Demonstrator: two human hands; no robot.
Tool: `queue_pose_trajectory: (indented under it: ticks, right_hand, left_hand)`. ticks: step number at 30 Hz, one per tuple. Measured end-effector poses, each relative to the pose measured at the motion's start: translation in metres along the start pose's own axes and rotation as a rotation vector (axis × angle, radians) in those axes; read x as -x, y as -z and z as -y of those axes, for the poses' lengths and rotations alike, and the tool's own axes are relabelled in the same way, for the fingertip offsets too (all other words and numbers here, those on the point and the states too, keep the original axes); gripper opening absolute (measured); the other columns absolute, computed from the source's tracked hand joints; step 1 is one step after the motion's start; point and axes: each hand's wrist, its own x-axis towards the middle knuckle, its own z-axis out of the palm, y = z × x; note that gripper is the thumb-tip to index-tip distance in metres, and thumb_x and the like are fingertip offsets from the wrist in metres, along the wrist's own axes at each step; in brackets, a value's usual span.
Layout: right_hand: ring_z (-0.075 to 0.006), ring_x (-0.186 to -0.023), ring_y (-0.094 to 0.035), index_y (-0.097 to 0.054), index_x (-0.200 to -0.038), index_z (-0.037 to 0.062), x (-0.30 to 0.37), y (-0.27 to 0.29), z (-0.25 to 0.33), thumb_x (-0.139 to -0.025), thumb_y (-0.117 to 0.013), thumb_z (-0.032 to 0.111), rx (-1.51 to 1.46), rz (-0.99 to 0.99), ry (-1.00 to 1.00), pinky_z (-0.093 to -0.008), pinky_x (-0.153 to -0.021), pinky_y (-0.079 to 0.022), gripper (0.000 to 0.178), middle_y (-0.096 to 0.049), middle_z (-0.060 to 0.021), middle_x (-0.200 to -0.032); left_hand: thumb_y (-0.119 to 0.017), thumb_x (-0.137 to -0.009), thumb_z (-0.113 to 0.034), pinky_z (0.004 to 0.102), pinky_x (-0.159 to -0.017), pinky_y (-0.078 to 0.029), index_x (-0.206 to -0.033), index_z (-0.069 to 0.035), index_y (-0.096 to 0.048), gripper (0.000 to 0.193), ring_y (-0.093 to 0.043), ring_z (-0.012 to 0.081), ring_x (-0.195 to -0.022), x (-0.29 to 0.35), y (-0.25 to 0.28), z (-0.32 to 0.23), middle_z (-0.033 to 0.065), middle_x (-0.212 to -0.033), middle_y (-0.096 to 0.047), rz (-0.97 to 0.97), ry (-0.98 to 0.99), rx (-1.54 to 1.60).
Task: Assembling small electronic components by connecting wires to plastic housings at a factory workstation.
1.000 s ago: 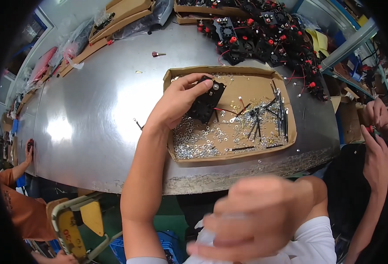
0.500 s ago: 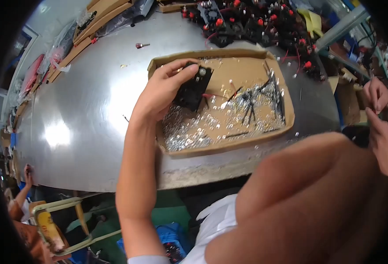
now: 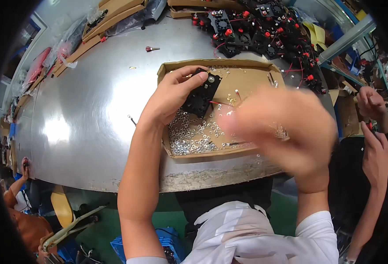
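Note:
My left hand (image 3: pixel 169 97) grips a flat black plastic fan plate (image 3: pixel 202 97) by its upper end, thumb on top. A round fan shows in the plate's lower half, and a thin red wire (image 3: pixel 221 103) trails from its side. Beneath it lies a shallow cardboard tray (image 3: pixel 167 149), strewn with small shiny metal nuts or washers (image 3: pixel 187 143). My right hand (image 3: pixel 286 127) hovers over the tray's right side, heavily blurred. Its fingers are smeared, so whether it holds anything cannot be made out. Much of the tray's right half is hidden behind it.
Black fan assemblies (image 3: pixel 242 37) with red caps are heaped at the far right of the metal table (image 3: pixel 88 105). A small red-and-metal part (image 3: pixel 151 49) lies beyond the tray. Another person's hands (image 3: pixel 374 149) work at the right edge. A blue crate (image 3: pixel 169 242) stands below the table.
My right hand has swung from low at the right, near the camera, up over the tray. My left hand still holds the fan plate, and the whole view has shifted slightly.

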Motion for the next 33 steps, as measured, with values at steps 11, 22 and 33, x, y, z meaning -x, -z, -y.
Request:
queue_pose_trajectory:
  ticks: [11,22,33]
  right_hand:
    - [-0.0294,-0.09,-0.064,-0.065,-0.108,0.0012,-0.003,-0.046,-0.096,-0.083,-0.068,-0.002,0.229,0.011,-0.104,-0.0361,-0.079,-0.051,0.026,-0.063,-0.0126,-0.096]
    - [-0.0228,-0.08,-0.059,-0.069,-0.093,0.0022,-0.001,-0.03,0.065,-0.082,-0.06,0.021,0.015,0.255,0.12,-0.0327,-0.071,-0.049,0.024,-0.064,-0.0099,-0.091]
    - [-0.0222,-0.077,-0.061,-0.067,-0.085,-0.0021,0.002,-0.02,0.067,-0.074,-0.059,0.018,-0.05,0.164,0.259,-0.036,-0.07,-0.051,0.024,-0.068,-0.0122,-0.095]
  left_hand:
    - [-0.064,-0.097,-0.019,0.0264,-0.087,-0.052,-0.126,0.002,-0.061,0.036,-0.063,0.0118,-0.101,-0.001,-0.001,0.0,0.0064,-0.111,-0.068,0.081,-0.034,-0.052]
    - [-0.068,-0.094,-0.023,0.0262,-0.082,-0.051,-0.125,0.001,-0.063,0.039,-0.063,0.013,-0.095,-0.005,-0.01,0.001,0.0077,-0.108,-0.068,0.053,0.007,-0.098]
    - [-0.069,-0.093,-0.023,0.0271,-0.087,-0.051,-0.126,0.002,-0.062,0.042,-0.063,0.0133,-0.097,-0.007,-0.009,0.002,0.0094,-0.109,-0.069,0.028,-0.033,-0.122]
